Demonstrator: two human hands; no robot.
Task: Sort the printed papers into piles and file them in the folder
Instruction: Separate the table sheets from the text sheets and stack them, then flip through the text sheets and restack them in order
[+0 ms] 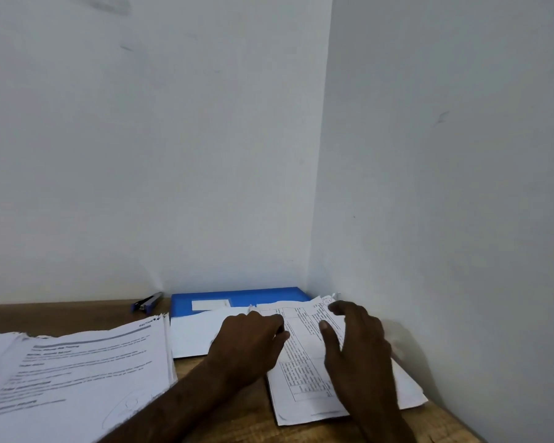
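The left hand (250,340) has fingers curled on the right pile (304,375), near the desk's (253,420) far right corner; grip unconfirmed. The right hand (355,346) lies spread on it, holding nothing. Its sheets are light, limp and slippery; take them by an edge. The folder (237,296) lies behind.

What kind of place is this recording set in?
Likely a study or office nook: a wooden desk in a wall corner, stacks of printed papers, a blue folder and pens. Home or workplace cannot be told.
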